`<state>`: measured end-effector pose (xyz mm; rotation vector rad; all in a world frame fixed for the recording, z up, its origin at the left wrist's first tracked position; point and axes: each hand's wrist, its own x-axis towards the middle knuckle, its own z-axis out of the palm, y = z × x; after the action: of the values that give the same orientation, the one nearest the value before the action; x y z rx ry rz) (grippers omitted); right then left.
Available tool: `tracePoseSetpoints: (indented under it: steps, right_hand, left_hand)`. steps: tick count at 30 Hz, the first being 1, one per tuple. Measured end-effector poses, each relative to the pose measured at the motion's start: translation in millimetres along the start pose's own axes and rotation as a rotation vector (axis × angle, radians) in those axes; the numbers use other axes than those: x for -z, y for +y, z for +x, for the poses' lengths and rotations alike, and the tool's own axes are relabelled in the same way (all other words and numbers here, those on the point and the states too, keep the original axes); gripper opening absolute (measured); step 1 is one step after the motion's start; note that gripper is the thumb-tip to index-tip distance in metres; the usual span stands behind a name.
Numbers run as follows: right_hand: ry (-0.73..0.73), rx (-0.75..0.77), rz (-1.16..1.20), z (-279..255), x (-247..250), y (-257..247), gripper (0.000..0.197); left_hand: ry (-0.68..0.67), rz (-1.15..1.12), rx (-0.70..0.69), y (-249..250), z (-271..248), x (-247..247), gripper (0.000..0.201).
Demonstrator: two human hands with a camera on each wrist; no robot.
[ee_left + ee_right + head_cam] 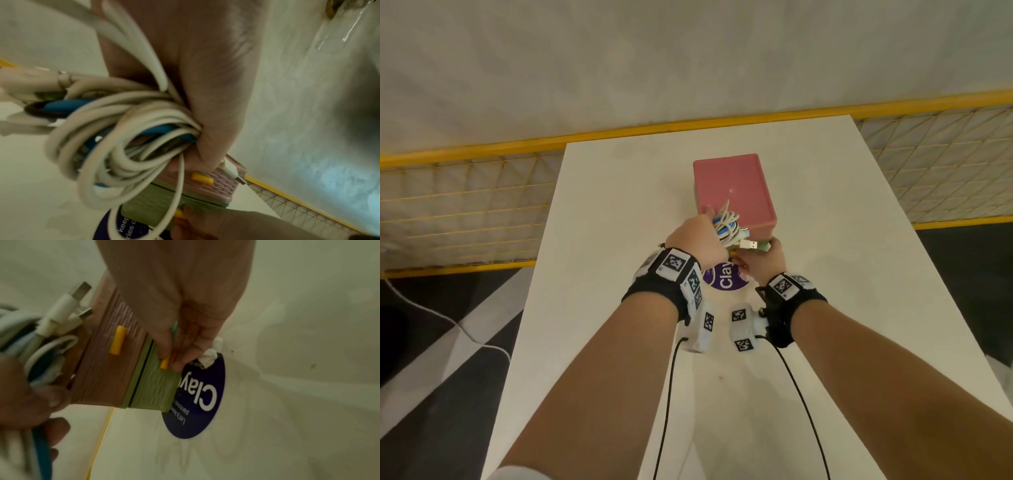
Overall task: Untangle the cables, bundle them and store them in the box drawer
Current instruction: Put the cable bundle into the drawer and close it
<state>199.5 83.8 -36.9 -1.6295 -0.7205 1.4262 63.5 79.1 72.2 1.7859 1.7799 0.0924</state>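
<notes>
A pink box [734, 192] stands on the white table [619, 192], with a pink drawer front [111, 369] above a green drawer [156, 386]. Each drawer has a yellow handle. My left hand [705, 229] grips a coiled bundle of white and blue cables [726, 226] at the box's near top edge. In the left wrist view the cable bundle [123, 138] hangs in front of the drawers. USB plugs [68, 308] stick out of it. My right hand [765, 253] pinches the green drawer's yellow handle [165, 364]. A thin dark gap shows behind that drawer's front.
A round purple sticker [197, 394] reading "Clay" lies on the table just in front of the box. A bit of crumpled white paper [211, 356] sits at the sticker's edge. A yellow mesh fence [465, 212] runs behind the table. Dark floor lies on both sides.
</notes>
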Motion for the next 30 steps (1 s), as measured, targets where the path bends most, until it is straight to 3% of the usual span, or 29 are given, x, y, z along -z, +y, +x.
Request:
tracePoseSetpoints:
  steps: [3, 10, 12, 16, 19, 22, 25, 28, 30]
  right_hand:
    - [-0.006, 0.041, 0.004, -16.4, 9.5, 14.2, 0.036]
    - [0.007, 0.01, -0.034, -75.1, 33.4, 37.3, 0.042]
    - [0.048, -0.021, -0.146, -81.6, 39.3, 37.6, 0.053]
    - [0.165, 0.072, -0.471, -76.0, 45.9, 21.1, 0.052]
    - [0.104, 0.208, -0.537, -62.1, 45.3, 3.1, 0.052]
    - [-0.022, 0.225, -0.621, -60.4, 50.4, 0.1, 0.058]
    - [-0.047, 0.293, -0.632, -66.8, 53.5, 9.3, 0.06]
    - [-0.049, 0.362, -0.623, -67.4, 53.2, 15.0, 0.072]
    - [-0.076, 0.409, -0.633, -67.6, 53.5, 14.7, 0.081]
  left_hand:
    - [-0.015, 0.026, 0.012, -0.8, -2.5, 0.5, 0.084]
    - [-0.011, 0.041, 0.008, -2.9, -5.5, 2.4, 0.093]
    - [-0.005, -0.016, 0.004, -5.5, -7.3, 1.0, 0.094]
    - [0.125, -0.184, -0.026, -17.3, -25.5, -11.2, 0.062]
    - [0.185, -0.241, -0.115, -25.6, -48.2, -24.9, 0.052]
    - [0.16, -0.114, -0.202, -22.9, -56.3, -38.4, 0.046]
    - [0.177, 0.16, -0.231, -9.1, -43.0, -53.2, 0.037]
    - [0.13, 0.416, -0.201, 9.7, -27.5, -73.2, 0.035]
    - [0.117, 0.475, -0.106, 17.7, -14.5, -86.1, 0.035]
